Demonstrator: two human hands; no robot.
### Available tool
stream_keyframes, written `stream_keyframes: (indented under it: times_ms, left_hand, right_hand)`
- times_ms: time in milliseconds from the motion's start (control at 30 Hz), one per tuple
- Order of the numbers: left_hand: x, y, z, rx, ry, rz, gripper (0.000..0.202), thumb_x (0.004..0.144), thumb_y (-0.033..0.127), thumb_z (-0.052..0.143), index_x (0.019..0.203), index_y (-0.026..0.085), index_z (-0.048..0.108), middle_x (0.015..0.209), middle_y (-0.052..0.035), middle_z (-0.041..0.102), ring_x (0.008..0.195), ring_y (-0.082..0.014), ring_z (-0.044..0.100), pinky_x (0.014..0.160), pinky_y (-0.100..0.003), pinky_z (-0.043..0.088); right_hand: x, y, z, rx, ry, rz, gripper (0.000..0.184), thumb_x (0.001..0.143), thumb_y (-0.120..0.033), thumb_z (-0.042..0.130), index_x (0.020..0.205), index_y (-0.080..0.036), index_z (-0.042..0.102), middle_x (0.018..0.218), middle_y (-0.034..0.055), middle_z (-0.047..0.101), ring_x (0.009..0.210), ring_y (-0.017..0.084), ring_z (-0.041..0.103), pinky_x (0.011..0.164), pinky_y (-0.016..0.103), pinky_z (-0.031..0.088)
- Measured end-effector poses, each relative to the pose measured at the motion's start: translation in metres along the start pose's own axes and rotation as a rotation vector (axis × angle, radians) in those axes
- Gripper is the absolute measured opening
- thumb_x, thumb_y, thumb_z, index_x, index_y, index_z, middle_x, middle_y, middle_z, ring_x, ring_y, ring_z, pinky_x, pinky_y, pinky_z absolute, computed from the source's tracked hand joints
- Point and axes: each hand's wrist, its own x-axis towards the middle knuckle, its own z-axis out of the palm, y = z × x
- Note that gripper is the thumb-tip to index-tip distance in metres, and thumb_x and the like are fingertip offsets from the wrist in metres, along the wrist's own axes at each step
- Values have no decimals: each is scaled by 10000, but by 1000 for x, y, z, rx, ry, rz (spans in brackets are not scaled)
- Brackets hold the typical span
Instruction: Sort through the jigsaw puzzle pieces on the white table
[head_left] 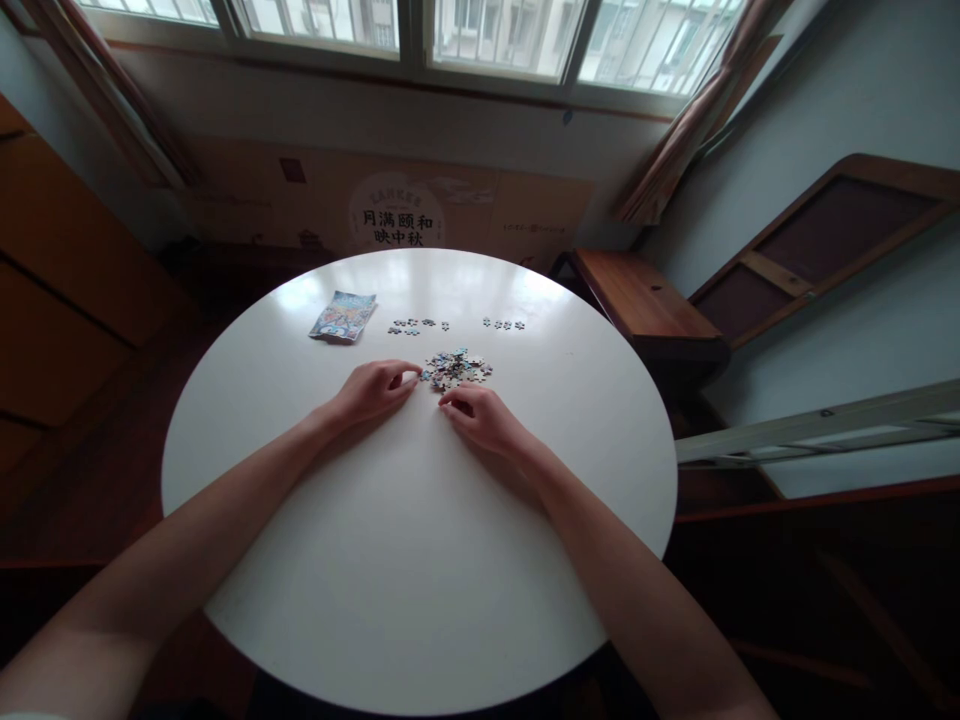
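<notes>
A loose pile of small jigsaw puzzle pieces (455, 368) lies near the middle of the white round table (405, 560). At the pile's left edge, my left hand (377, 388) has its thumb and index finger close together in a pinch, the tips right by a piece. My right hand (481, 414) rests at the near side of the pile with fingers curled and thumb against them. Whatever sits between either hand's fingertips is too small to make out. Behind the pile are sorted pieces, one group (412, 326) at left and a short row (504, 324) at right.
A colourful printed packet (343, 317) lies at the table's far left. Beyond the right rim stands a wooden bench or stool (645, 290). Windows (495, 35) and a printed board (397, 215) are along the far wall.
</notes>
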Motion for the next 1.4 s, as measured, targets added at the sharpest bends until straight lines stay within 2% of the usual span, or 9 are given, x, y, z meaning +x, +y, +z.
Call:
stream_keyframes:
  times_ms: [1400]
  left_hand:
    - [-1, 1, 0, -12, -5, -21, 375, 901, 421, 520, 1135, 222, 735, 705, 5, 651, 584, -114, 530, 588, -217, 357]
  right_hand:
    - [-1, -2, -1, 2, -44, 21, 139, 883, -168, 584, 904, -151, 720, 823, 20, 565, 700, 99, 512, 703, 234, 407]
